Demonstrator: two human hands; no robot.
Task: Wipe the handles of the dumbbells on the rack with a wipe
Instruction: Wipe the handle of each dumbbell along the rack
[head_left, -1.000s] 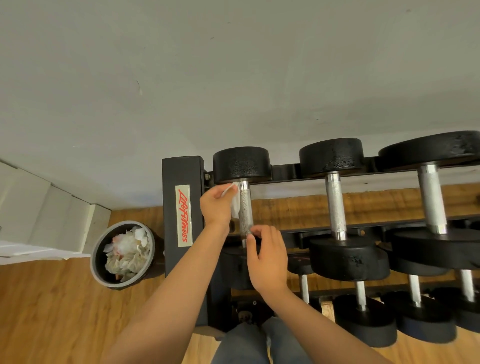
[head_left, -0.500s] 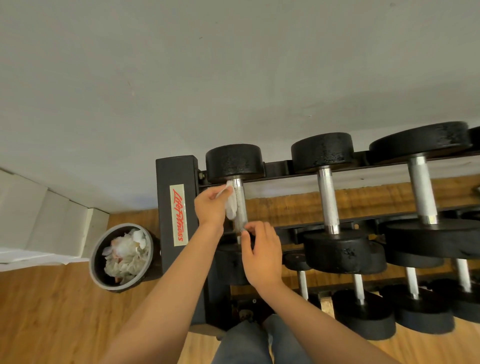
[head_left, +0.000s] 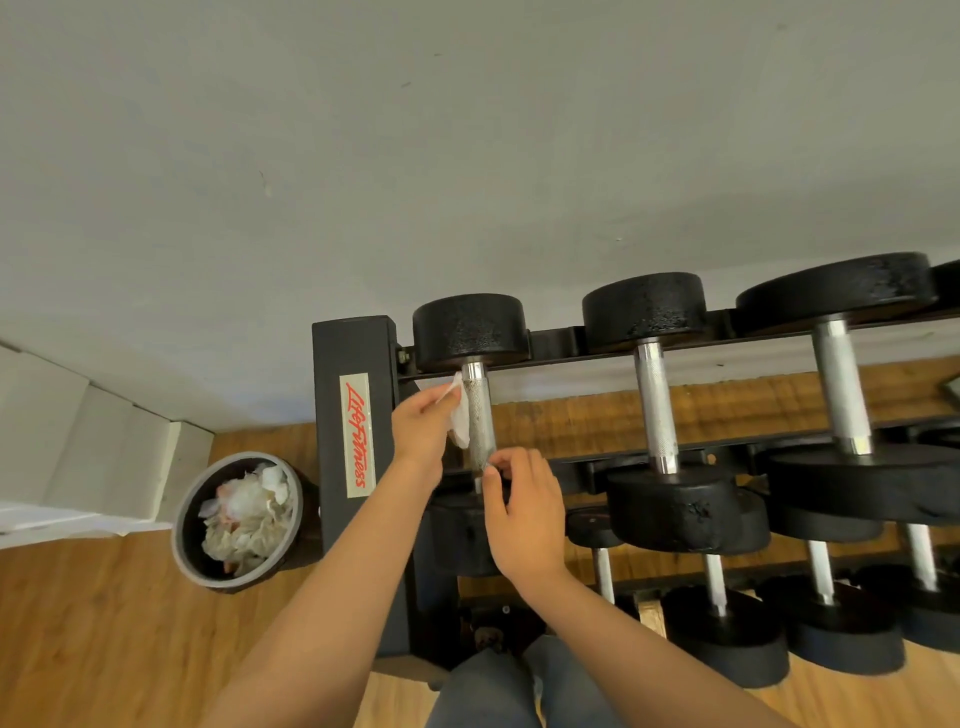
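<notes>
The leftmost dumbbell on the top row of the black rack (head_left: 353, 415) has a worn metal handle (head_left: 480, 415) between two black heads. My left hand (head_left: 423, 431) pinches a small white wipe (head_left: 458, 418) and holds it against the handle's left side. My right hand (head_left: 522, 512) is at the handle's near end, fingertips curled at the metal just above the near head; whether they grip it is unclear. Two bigger dumbbells lie to the right with bare handles, one (head_left: 657, 410) beside another (head_left: 841, 387).
A round bin (head_left: 236, 519) full of crumpled wipes stands on the wooden floor left of the rack. Lower rows hold several more dumbbells (head_left: 722, 623). A grey wall rises behind the rack. My legs (head_left: 498, 686) are at the bottom edge.
The view has shifted slightly. My left hand with the wipe has stayed along the handle's upper part, and my right hand stays at its near end.
</notes>
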